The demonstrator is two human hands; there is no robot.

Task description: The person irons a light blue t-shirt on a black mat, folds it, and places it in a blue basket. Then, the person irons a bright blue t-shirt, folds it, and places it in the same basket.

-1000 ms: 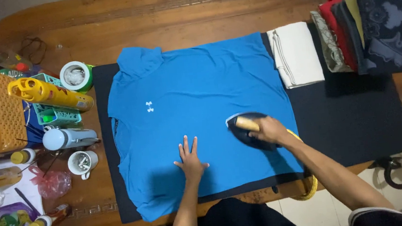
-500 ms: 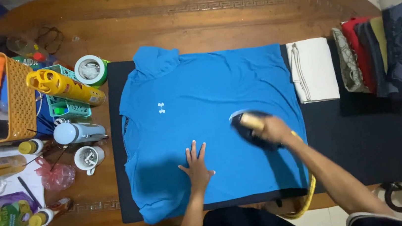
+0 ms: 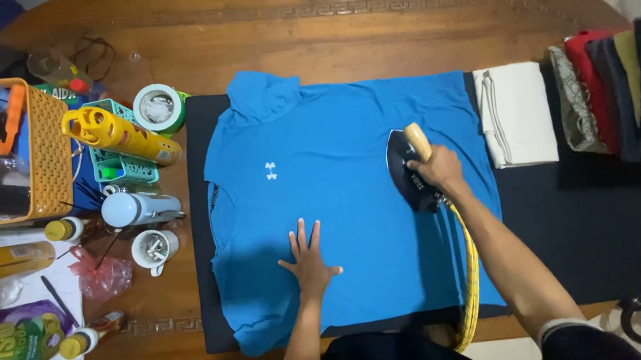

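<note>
Blue shirt [image 3: 354,200] spread flat, front up, on a black mat [image 3: 580,232] covering the near part of an oval wooden table [image 3: 320,29]. Collar toward the far-left edge of the mat, hem toward the near edge.

Left hand [image 3: 309,262]: palm down on the lower middle of the shirt, fingers spread, pinning the cloth. Holds nothing.

Right hand [image 3: 437,169]: grip wrapped tight round the pale wooden handle of a dark iron [image 3: 406,167], sole down on the shirt's right half. Yellow cord [image 3: 472,283] runs from the iron back along the forearm and over the near table edge.

Right of the shirt, just beside it on the mat: folded white cloth [image 3: 518,113]. Further right, a row of folded garments [image 3: 617,93], red, olive and dark.

Left of the mat: roll of tape [image 3: 158,108], yellow spray can [image 3: 119,135] lying across a small teal basket [image 3: 122,167], orange basket [image 3: 48,153], white mug [image 3: 153,249], small bottles and packets, crowded together.
</note>
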